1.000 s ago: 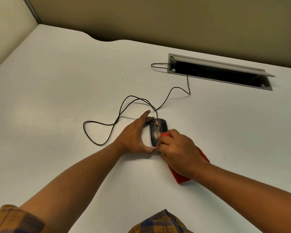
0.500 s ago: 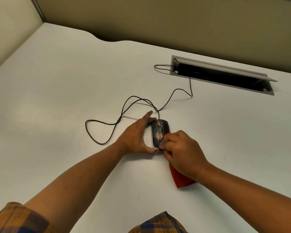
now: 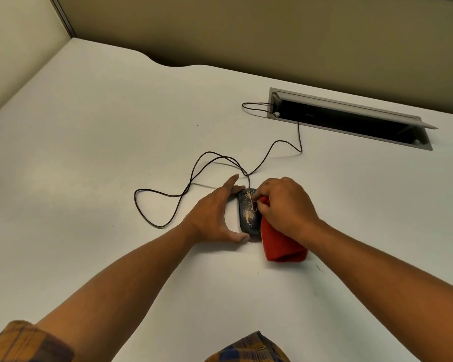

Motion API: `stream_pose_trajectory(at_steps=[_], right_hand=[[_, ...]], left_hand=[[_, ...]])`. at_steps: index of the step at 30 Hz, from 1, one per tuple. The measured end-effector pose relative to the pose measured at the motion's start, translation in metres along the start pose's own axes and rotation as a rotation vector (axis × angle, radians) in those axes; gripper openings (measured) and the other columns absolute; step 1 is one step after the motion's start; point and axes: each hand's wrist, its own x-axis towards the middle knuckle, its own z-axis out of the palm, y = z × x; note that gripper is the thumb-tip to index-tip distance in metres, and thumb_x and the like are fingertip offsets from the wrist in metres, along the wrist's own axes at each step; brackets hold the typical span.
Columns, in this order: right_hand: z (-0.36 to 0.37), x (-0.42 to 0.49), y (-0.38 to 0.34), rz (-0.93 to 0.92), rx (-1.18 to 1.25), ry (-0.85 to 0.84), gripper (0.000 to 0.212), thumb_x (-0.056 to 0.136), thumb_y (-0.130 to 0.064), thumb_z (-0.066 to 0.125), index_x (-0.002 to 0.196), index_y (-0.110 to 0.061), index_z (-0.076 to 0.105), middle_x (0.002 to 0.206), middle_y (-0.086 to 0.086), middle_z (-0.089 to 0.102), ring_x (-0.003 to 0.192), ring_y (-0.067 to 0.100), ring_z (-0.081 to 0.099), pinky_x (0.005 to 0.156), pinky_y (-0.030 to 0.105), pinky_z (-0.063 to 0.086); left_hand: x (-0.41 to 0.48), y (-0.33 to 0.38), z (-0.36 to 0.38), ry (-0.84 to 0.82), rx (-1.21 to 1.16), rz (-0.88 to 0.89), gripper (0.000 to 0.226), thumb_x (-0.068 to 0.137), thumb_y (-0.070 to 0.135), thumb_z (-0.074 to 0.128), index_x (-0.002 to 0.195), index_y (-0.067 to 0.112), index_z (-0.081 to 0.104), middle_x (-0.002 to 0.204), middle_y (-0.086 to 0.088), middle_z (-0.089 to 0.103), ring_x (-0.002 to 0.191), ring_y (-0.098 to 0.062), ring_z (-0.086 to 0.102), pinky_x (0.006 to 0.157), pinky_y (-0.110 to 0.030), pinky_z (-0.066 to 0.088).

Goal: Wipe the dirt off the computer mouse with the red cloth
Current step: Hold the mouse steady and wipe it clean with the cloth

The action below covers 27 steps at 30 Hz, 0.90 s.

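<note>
A dark computer mouse streaked with tan dirt lies on the white desk. My left hand cups its left side, thumb at the near end and fingers at the far end. My right hand presses a bunched red cloth onto the mouse's far right part, near the wheel. The cloth's loose end trails on the desk below that hand. The right half of the mouse is hidden by the hand and cloth.
The mouse's black cable loops over the desk to the left and runs into an open cable slot at the back right. Beige partition walls border the desk's far and left sides.
My right hand with the red cloth has slid from the mouse's near end toward its far end. My left hand has kept its hold on the mouse.
</note>
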Motion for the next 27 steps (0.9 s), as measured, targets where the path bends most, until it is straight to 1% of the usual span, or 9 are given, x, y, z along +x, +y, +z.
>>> stream_pose_trajectory(at_steps=[3, 6, 12, 15, 18, 20, 22, 24, 27], right_hand=[[-0.002, 0.002, -0.004, -0.032, -0.041, -0.084, 0.020, 0.085, -0.024, 0.059, 0.098, -0.029, 0.074, 0.104, -0.012, 0.068, 0.097, 0.018, 0.051, 0.078, 0.035, 0.047], [-0.008, 0.008, 0.000, -0.001, -0.023, -0.067, 0.019, 0.084, -0.023, 0.061, 0.093, -0.032, 0.074, 0.102, -0.012, 0.069, 0.097, 0.017, 0.053, 0.080, 0.034, 0.047], [-0.010, 0.005, -0.006, -0.033, 0.000, -0.156, 0.018, 0.083, -0.024, 0.062, 0.092, -0.035, 0.074, 0.101, -0.013, 0.069, 0.098, 0.014, 0.053, 0.083, 0.036, 0.048], [-0.016, 0.007, -0.004, 0.000, 0.003, -0.123, 0.019, 0.082, -0.025, 0.064, 0.094, -0.036, 0.073, 0.101, -0.012, 0.070, 0.099, 0.015, 0.055, 0.083, 0.035, 0.048], [-0.014, 0.001, -0.012, -0.030, -0.029, -0.147, 0.027, 0.083, -0.029, 0.066, 0.107, -0.039, 0.064, 0.100, -0.008, 0.066, 0.095, 0.017, 0.057, 0.079, 0.034, 0.048], [-0.013, -0.002, -0.015, -0.051, -0.029, -0.172, 0.029, 0.081, -0.032, 0.068, 0.105, -0.041, 0.053, 0.095, -0.005, 0.063, 0.088, 0.018, 0.059, 0.076, 0.034, 0.050], [-0.016, 0.000, -0.014, -0.033, -0.016, -0.149, 0.031, 0.079, -0.032, 0.068, 0.099, -0.039, 0.045, 0.091, -0.005, 0.064, 0.084, 0.019, 0.059, 0.074, 0.038, 0.052], [-0.018, 0.001, -0.012, 0.001, 0.007, -0.115, 0.033, 0.078, -0.029, 0.069, 0.096, -0.037, 0.043, 0.091, -0.007, 0.066, 0.082, 0.020, 0.060, 0.073, 0.039, 0.053], [-0.014, -0.006, -0.016, -0.023, 0.005, -0.147, 0.032, 0.078, -0.029, 0.069, 0.095, -0.036, 0.043, 0.089, -0.008, 0.065, 0.081, 0.020, 0.059, 0.071, 0.038, 0.052]], left_hand=[[-0.001, 0.000, 0.000, -0.001, 0.003, -0.004, 0.135, 0.052, 0.050, 0.090, 0.156, 0.025, 0.007, 0.148, 0.011, 0.044, 0.134, -0.002, 0.040, 0.105, -0.008, 0.027], [0.000, 0.000, 0.000, 0.001, 0.005, -0.004, 0.135, 0.052, 0.050, 0.090, 0.156, 0.025, 0.008, 0.148, 0.012, 0.044, 0.135, -0.002, 0.040, 0.107, -0.012, 0.029], [0.000, 0.000, 0.001, 0.007, 0.008, 0.003, 0.134, 0.053, 0.050, 0.090, 0.156, 0.024, 0.008, 0.147, 0.014, 0.044, 0.135, -0.002, 0.040, 0.106, -0.009, 0.026], [0.000, 0.000, 0.001, 0.006, 0.006, 0.008, 0.134, 0.053, 0.050, 0.090, 0.156, 0.023, 0.009, 0.148, 0.013, 0.044, 0.134, -0.001, 0.039, 0.106, -0.008, 0.025], [0.000, 0.001, 0.000, 0.005, 0.016, 0.018, 0.134, 0.052, 0.053, 0.087, 0.155, 0.022, 0.008, 0.147, 0.014, 0.044, 0.134, -0.004, 0.041, 0.109, -0.018, 0.032], [0.000, 0.001, 0.000, -0.001, 0.020, 0.020, 0.134, 0.052, 0.053, 0.087, 0.156, 0.022, 0.008, 0.147, 0.014, 0.044, 0.134, -0.004, 0.041, 0.108, -0.020, 0.033], [0.000, 0.001, 0.000, -0.001, 0.025, 0.016, 0.135, 0.052, 0.055, 0.086, 0.156, 0.022, 0.008, 0.148, 0.014, 0.044, 0.134, -0.004, 0.041, 0.108, -0.021, 0.034], [0.000, 0.001, 0.001, 0.004, 0.026, 0.007, 0.134, 0.051, 0.057, 0.085, 0.155, 0.023, 0.008, 0.148, 0.013, 0.044, 0.134, -0.004, 0.042, 0.109, -0.024, 0.035], [0.000, 0.001, 0.001, 0.003, 0.028, 0.006, 0.134, 0.051, 0.059, 0.083, 0.155, 0.023, 0.007, 0.148, 0.012, 0.045, 0.135, -0.005, 0.042, 0.109, -0.024, 0.036]])
